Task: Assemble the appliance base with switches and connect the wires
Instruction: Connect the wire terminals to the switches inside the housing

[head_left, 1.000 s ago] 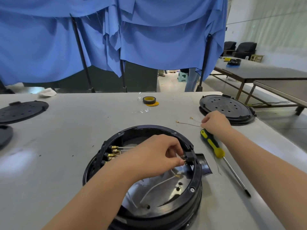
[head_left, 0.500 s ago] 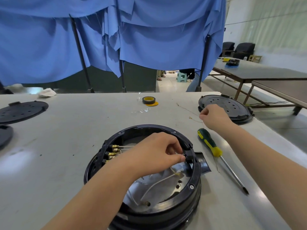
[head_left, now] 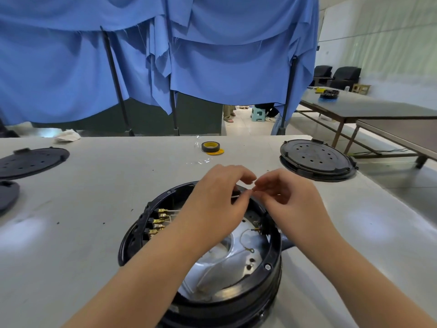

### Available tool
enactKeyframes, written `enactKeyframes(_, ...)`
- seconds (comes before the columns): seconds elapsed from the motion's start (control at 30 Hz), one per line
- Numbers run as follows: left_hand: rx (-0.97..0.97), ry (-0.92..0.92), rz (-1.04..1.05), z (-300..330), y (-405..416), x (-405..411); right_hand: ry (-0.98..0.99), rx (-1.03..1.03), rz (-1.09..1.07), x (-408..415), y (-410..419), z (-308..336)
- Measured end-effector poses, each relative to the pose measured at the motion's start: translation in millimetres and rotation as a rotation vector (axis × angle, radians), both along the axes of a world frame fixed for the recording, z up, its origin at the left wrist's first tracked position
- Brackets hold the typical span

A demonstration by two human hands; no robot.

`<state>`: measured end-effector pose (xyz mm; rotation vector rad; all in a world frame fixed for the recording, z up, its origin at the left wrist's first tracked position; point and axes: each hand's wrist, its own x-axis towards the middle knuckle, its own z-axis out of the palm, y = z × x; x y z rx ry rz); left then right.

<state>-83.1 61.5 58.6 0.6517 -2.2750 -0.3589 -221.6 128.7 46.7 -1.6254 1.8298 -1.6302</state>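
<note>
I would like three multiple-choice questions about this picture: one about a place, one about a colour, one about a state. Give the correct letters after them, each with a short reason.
1. Where does the tape roll lie?
A. inside the appliance base
B. on the table beyond the hands
C. on the perforated cover

2. What colour are the terminals at the left inner wall of the appliance base?
A. brass-gold
B. red
C. blue

3. What are the left hand and right hand doing?
A. resting flat on the table
B. holding a screwdriver
C. pinching a thin wire between them

Answers:
1 B: it sits on the table, far from the base.
2 A: they shine golden.
3 C: both sets of fingertips meet on the wire above the base.
</note>
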Motion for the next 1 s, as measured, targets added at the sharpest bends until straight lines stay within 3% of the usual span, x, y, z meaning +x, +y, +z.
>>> enactKeyframes(0.07, 0.017, -0.012, 0.029, -1, -1, 1, -0.020, -0.025, -0.015, 0, 0, -2)
enactKeyframes(0.33, 0.392, -0.072, -0.055, -4, -10, 2, -0.058, -0.028, 0.040, 6, 1, -17)
enactKeyframes(0.6, 0.456, -0.198, -0.051, -5, -15, 5, 0.065, -0.056, -0.019, -3, 2, -24)
enactKeyframes(0.8, 0.489, -0.299, -0.123, -6, -11, 5, -0.175, 0.113, 0.028, -5, -4, -35)
enactKeyframes(1.0, 0.475, -0.308, -0.139, -8, -10, 3, -0.191, 0.137, 0.026, -6, -7, -37)
